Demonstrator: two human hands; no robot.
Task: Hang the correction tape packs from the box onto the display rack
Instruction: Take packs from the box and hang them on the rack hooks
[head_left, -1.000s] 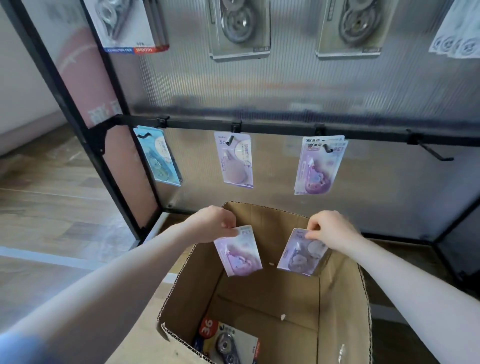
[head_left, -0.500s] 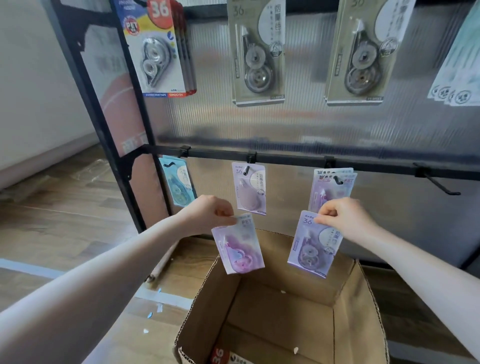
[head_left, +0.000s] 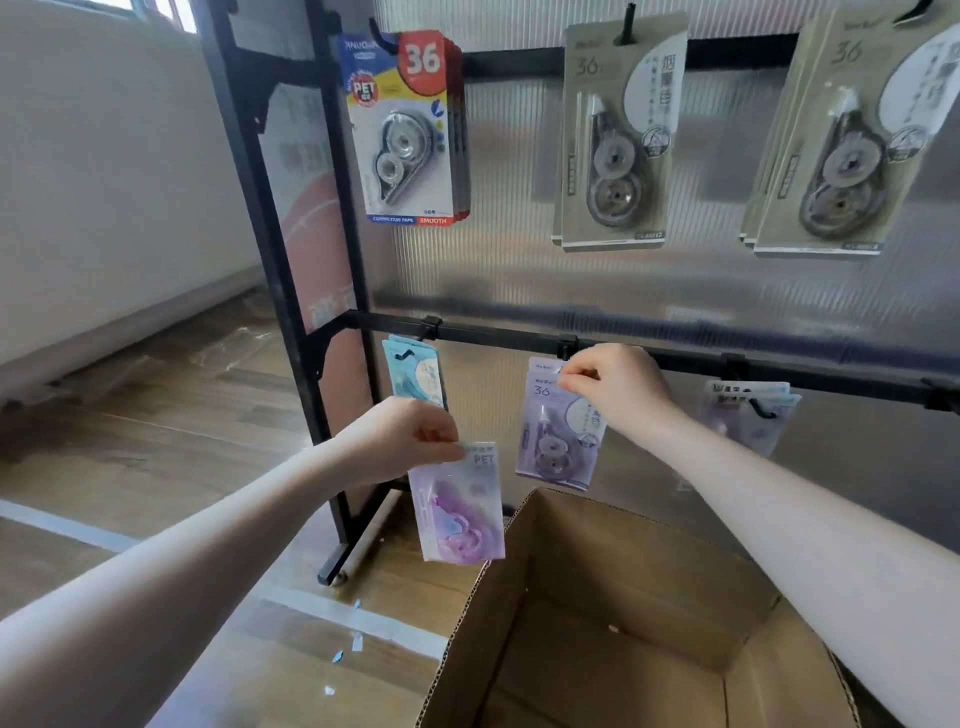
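My left hand (head_left: 402, 439) pinches the top corner of a pink-purple correction tape pack (head_left: 460, 506) that hangs just left of the open cardboard box (head_left: 639, 587). My right hand (head_left: 618, 387) pinches the top of a lilac "36" pack (head_left: 556, 441) and holds it up at the middle hook of the lower black rail (head_left: 675, 356), in front of a matching pack there. The hook itself is hidden behind my fingers.
On the lower rail hang a blue pack (head_left: 415, 376) at the left and lilac packs (head_left: 748, 415) at the right. Above hang red-blue "36" packs (head_left: 410, 130) and olive packs (head_left: 615, 140). The rack's black post (head_left: 332, 322) stands left, on a wooden floor.
Both hands rose out of the box with their packs. My right hand moved left and up from the right hook to the middle hook. The view tilted upward.
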